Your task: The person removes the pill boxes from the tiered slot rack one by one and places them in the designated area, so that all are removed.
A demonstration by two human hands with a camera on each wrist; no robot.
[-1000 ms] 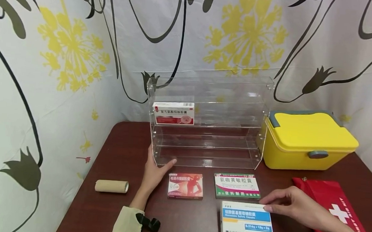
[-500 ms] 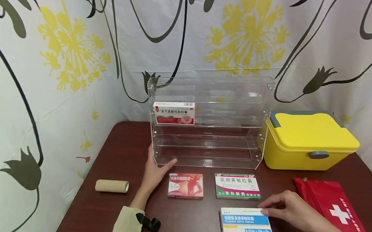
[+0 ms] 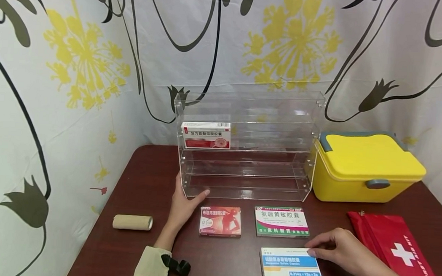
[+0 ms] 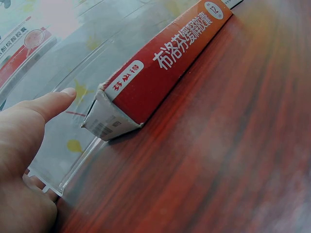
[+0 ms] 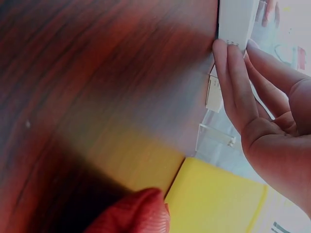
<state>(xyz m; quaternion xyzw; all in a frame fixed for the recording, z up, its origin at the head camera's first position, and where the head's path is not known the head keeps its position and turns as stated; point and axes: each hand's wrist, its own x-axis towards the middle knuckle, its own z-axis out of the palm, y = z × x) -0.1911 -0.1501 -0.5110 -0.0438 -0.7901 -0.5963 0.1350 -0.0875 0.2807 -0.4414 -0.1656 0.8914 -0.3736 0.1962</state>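
Since a second ago the blue-and-white box (image 3: 292, 269) has slid nearer the bench's (image 3: 130, 250) front edge, the right hand (image 3: 345, 251) following, its straight fingertips touching the box's far right corner. The left hand (image 3: 182, 205) rests flat and relaxed against the clear rack's (image 3: 243, 143) lower left corner, beside the pink box (image 3: 220, 220).
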